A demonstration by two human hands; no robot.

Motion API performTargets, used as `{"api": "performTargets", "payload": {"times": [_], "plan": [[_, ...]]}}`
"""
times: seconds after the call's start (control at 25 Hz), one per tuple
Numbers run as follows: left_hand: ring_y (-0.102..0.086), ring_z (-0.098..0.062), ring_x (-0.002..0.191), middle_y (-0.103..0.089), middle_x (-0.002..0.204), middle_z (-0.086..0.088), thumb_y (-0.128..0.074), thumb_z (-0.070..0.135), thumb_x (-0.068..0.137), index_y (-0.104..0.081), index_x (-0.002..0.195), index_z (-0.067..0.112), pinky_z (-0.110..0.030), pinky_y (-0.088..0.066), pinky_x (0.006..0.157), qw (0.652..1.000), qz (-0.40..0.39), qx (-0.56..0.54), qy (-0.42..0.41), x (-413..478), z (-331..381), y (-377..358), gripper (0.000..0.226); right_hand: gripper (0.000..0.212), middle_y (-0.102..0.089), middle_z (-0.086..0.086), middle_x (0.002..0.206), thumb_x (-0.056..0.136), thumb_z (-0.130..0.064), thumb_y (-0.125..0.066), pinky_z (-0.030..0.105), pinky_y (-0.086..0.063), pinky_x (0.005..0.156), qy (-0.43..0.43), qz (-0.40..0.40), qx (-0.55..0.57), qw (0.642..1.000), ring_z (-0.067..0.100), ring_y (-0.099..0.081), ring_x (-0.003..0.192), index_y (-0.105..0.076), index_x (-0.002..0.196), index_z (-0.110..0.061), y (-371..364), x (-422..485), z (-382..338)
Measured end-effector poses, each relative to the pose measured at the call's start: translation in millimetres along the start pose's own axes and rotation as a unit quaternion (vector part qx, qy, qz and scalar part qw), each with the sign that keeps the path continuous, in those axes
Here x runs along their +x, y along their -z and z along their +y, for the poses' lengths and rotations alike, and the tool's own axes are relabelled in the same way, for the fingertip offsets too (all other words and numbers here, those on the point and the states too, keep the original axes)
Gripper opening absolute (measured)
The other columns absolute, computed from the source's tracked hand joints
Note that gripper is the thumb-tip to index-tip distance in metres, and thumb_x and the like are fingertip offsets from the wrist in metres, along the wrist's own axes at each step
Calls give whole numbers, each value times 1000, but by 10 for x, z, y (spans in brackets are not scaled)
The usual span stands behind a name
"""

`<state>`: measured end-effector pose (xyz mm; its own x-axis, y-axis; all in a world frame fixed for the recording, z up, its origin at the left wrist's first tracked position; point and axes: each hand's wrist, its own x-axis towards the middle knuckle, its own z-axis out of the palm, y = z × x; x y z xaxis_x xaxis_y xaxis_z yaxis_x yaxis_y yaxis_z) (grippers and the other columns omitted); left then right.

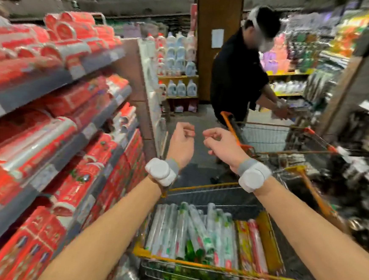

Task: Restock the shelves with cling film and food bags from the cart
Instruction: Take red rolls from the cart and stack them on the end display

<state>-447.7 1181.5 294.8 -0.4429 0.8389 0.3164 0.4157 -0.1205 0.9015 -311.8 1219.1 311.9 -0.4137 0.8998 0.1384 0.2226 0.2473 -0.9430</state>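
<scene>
Our left hand [182, 144] and right hand [221, 142] hover loosely curled, apparently empty; beyond them, a person [234, 77] and a second cart [265, 135] obstruct the aisle.

There are two carts: the near cart [269, 239] at six o'clock and the far cart [265, 135] at two o'clock. Two hands show, left hand [182, 145] and right hand [223, 143], with two white sensors [160, 173], one per wrist. One other person [237, 77] stands at one o'clock. Four shelf tiers [51, 84] rise at nine o'clock.
</scene>
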Motion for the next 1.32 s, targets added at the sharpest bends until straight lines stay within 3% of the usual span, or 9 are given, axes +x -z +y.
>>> {"api": "performTargets", "payload": {"times": [0.16, 0.44, 0.6, 0.8, 0.96, 1.04, 1.16, 1.24, 1.32], "plan": [[-43, -20, 62, -50, 83, 0, -32, -17, 81, -49, 96, 28, -34, -36, 56, 995, -87, 14, 47, -196, -72, -837, 50, 20, -64, 6, 106, 94, -12, -57, 46, -56, 83, -71, 19, -23, 997, 27, -64, 94, -64, 113, -13, 685, -109, 666], [-59, -16, 67, -61, 78, 15, -56, 7, 58, -61, 73, 38, -34, -52, 69, 980, -138, 70, 127, -494, -357, -1902, 35, 23, -66, 4, 98, 92, -9, -58, 44, -55, 84, -182, 39, -35, 982, 23, -63, 90, -68, 113, -8, 1466, -216, 1807], [-62, -18, 54, -58, 85, 6, -53, -8, 78, -64, 83, 28, -41, -59, 63, 965, -181, 50, 183, -420, -743, -2272, 38, 22, -64, 0, 85, 93, -8, -55, 39, -55, 78, -245, 14, -58, 968, 18, -60, 80, -66, 110, -13, 1582, -123, 2396], [-54, -16, 68, -61, 90, -6, -48, 1, 96, -61, 101, 19, -35, -48, 66, 955, -232, 45, 181, -179, -1550, -2648, 23, 22, -68, 3, 87, 94, -13, -52, 41, -55, 83, -337, -18, -109, 935, 19, -61, 79, -68, 110, -15, 1351, 129, 3252], [-49, -16, 63, -56, 105, -11, -49, -12, 86, -58, 109, 23, -22, -42, 49, 906, -344, 19, 245, 59, -2320, -2939, 42, 18, -68, 10, 82, 97, -21, -53, 30, -56, 59, -433, -9, -136, 891, 19, -62, 63, -66, 102, -9, 1036, 339, 3969], [-55, -13, 75, -56, 106, 0, -65, -6, 84, -58, 117, 16, -20, -46, 59, 883, -370, -13, 289, 130, -2608, -3069, 40, 16, -69, 6, 84, 96, -27, -56, 25, -50, 53, -461, -26, -175, 870, 17, -61, 60, -67, 102, -17, 928, 380, 4379], [-58, -24, 91, -56, 107, -3, -80, 21, 70, -61, 110, 17, -40, -49, 76, 859, -359, -46, 362, 135, -3062, -3192, 44, 23, -70, 12, 107, 94, -27, -59, 26, -49, 66, -493, -65, -232, 836, 25, -65, 84, -67, 112, -15, 778, 311, 5015], [-60, -26, 86, -59, 109, -8, -71, 14, 79, -61, 110, 15, -46, -54, 78, 840, -363, -62, 399, 129, -3274, -3236, 32, 35, -62, 16, 123, 96, -26, -56, 31, -46, 85, -516, -109, -275, 804, 31, -60, 110, -59, 123, -4, 678, 242, 5274], [-60, -19, 76, -58, 111, -8, -59, 0, 91, -58, 119, 6, -35, -54, 69, 824, -360, -68, 431, 137, -3386, -3236, 29, 39, -60, 18, 126, 97, -27, -55, 36, -45, 93, -541, -141, -309, 769, 35, -57, 116, -54, 126, -1, 565, 172, 5470]]}}
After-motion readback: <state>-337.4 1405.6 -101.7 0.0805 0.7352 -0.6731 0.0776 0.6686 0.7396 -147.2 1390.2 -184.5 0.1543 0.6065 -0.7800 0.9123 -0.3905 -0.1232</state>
